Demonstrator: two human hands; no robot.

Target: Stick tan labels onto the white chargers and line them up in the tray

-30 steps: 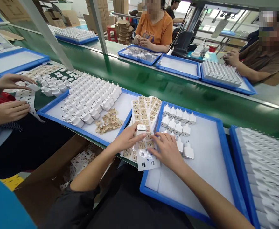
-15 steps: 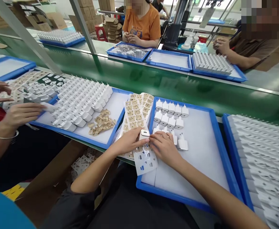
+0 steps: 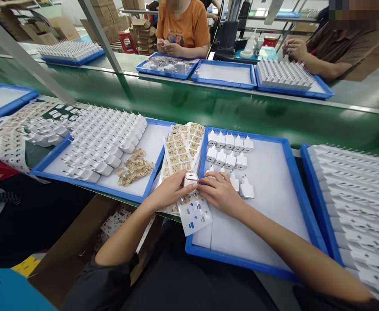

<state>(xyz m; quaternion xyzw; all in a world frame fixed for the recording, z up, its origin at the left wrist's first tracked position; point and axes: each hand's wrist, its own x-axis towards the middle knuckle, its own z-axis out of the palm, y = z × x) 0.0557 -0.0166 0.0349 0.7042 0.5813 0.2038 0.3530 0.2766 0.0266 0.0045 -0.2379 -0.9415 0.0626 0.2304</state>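
Between thumb and fingers, my left hand (image 3: 168,192) grips a white plug-in charger (image 3: 191,176), its end with a dark slot facing up. My right hand (image 3: 221,193) is closed, its fingertips against the charger's right side; whether they also pinch something small is hidden. Under both hands lie sticker sheets (image 3: 178,153) with tan labels, and the near end of one is bare backing (image 3: 194,220). Right of them, a blue-rimmed tray (image 3: 241,268) bears rows of white chargers (image 3: 230,160) with pins up; my right hand partly covers the nearest row.
To the left, another blue tray (image 3: 158,170) holds dense rows of chargers (image 3: 108,134) and a heap of tan scraps (image 3: 135,168). At far right stands a tray full of white chargers (image 3: 358,207). Two people (image 3: 183,30) work across the green bench (image 3: 163,97).
The neighbour's hands at the left have gone out of view. My view has shifted slightly; both my hands stay together at the charger.
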